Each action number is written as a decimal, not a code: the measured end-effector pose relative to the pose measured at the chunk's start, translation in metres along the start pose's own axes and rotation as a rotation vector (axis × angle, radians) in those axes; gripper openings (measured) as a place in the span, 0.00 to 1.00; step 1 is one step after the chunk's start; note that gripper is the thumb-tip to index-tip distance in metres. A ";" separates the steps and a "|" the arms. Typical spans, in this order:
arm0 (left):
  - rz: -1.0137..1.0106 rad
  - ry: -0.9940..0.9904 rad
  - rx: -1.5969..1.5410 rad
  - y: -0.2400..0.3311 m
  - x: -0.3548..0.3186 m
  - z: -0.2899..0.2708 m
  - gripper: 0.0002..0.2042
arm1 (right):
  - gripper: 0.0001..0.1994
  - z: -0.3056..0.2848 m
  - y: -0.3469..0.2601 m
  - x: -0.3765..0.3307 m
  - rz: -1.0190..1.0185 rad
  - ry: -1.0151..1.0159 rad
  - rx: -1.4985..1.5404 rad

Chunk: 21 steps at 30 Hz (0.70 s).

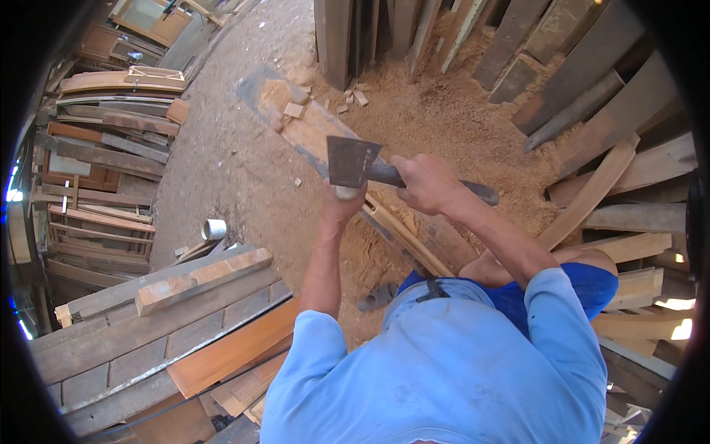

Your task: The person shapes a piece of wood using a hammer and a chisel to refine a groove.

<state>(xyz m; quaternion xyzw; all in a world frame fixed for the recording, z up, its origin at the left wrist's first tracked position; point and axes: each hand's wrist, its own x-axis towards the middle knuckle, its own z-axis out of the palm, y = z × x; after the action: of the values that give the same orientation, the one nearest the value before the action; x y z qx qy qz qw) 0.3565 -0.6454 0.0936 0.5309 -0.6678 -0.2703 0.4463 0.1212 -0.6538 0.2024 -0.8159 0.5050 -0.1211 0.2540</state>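
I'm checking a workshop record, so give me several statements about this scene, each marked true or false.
1. The right hand grips the dark, rod-shaped handle of a broad, flat, grey metal blade. True.
2. The left hand is at the handle's free end. False: the left hand is by the blade.
3. The white cylindrical container is on the person's right. False: the container is on the left.
4. A flat orange-brown wooden panel lies on the person's left. True.
5. Loose tan sawdust lies by upright brown wooden planks. True.

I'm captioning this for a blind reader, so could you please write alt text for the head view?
A person in blue grips a broad-bladed tool with the right hand; the left hand is just below its blade. Sawdust and boards lie around.
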 end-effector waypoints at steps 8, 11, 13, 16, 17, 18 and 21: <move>-0.140 0.026 -0.143 -0.013 0.007 -0.015 0.11 | 0.15 -0.075 -0.054 -0.019 -0.078 0.385 0.786; -0.036 -0.044 -0.063 -0.023 0.008 -0.019 0.08 | 0.18 -0.052 -0.060 -0.002 -0.214 0.509 0.884; 0.019 -0.075 0.082 -0.011 0.005 -0.013 0.08 | 0.16 -0.011 -0.030 0.003 -0.270 0.492 0.600; -0.078 -0.063 -0.004 -0.026 -0.015 -0.004 0.15 | 0.14 0.026 0.002 -0.001 -0.126 0.130 0.122; -0.134 -0.066 -0.083 -0.024 -0.020 0.001 0.16 | 0.14 0.027 0.006 0.000 -0.031 -0.024 -0.019; 0.045 0.012 -0.021 -0.005 -0.023 0.002 0.15 | 0.14 0.015 0.002 0.000 -0.010 -0.007 0.068; -0.289 -0.198 0.051 -0.016 -0.028 -0.006 0.13 | 0.15 -0.013 -0.025 -0.016 -0.014 0.098 0.317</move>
<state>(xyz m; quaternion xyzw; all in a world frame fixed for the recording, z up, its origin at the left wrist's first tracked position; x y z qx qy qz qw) 0.3704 -0.6227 0.0742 0.6035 -0.6317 -0.3655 0.3211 0.1269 -0.6349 0.2276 -0.7622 0.4856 -0.2406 0.3540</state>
